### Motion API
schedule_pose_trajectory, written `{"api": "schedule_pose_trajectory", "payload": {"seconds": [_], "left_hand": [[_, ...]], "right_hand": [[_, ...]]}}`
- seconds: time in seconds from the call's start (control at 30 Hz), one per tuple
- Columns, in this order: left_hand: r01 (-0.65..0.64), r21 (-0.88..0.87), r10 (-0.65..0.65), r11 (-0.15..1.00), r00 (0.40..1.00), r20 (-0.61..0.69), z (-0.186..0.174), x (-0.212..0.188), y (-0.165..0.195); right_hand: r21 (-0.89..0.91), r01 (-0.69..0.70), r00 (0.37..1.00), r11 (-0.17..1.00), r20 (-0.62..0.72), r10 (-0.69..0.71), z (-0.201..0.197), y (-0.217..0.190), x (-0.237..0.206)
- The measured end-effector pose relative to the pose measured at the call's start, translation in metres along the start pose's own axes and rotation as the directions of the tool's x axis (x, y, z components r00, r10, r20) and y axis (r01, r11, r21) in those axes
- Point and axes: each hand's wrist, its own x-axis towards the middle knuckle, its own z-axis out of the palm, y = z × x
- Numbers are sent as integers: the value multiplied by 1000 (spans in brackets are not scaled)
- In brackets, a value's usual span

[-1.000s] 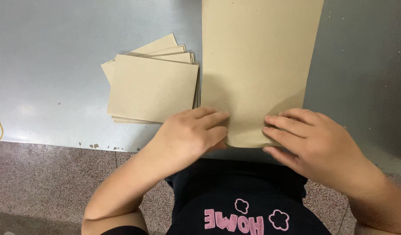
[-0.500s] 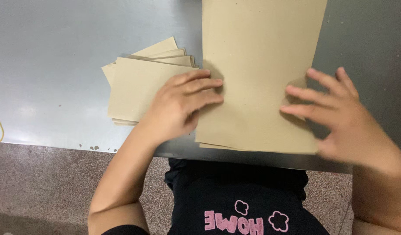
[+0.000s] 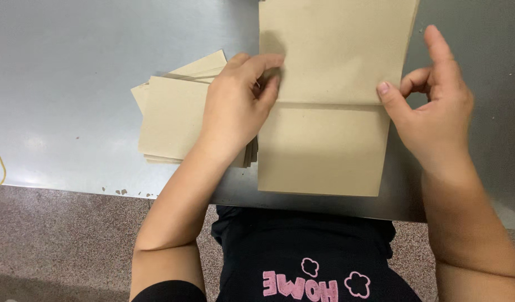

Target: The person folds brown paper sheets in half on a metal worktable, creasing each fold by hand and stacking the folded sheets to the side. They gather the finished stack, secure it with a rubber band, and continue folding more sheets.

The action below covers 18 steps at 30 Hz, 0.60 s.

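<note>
While the view looks straight down from the wearer's head, the nearest thing is a black shirt (image 3: 302, 251) with pink lettering and flower shapes, above a speckled reddish floor (image 3: 62, 240). Beyond it runs the near edge of a grey metal table (image 3: 73, 67), with a few dark specks and a short yellow strand (image 3: 1, 169) at its left side.

On the table, just past the edge, lies a large tan paper sheet (image 3: 324, 145). A crease runs across it, level with both hands, and the far part reaches out of the top of the view.

The left hand (image 3: 238, 106) rests at the sheet's left edge on the crease, fingers curled together with the tips pressed on the paper. Its wrist and palm cover the right part of a stack of folded tan papers (image 3: 171, 117), which lies fanned just left of the sheet and touching it.

The right hand (image 3: 431, 109) is at the right edge, thumb tip pressed on the crease, forefinger raised and pointing away, other fingers curled behind the edge.
</note>
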Motion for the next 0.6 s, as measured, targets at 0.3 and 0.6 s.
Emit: {"api": "schedule_pose_trajectory", "payload": {"seconds": [0.3, 0.6], "left_hand": [[-69, 175, 68, 982, 998, 9, 5, 16, 33], [-64, 312, 63, 948, 998, 13, 5, 13, 31]], "right_hand": [[-598, 559, 815, 575, 269, -513, -23, -64, 23], [-460, 652, 759, 603, 396, -518, -2, -55, 6]]}}
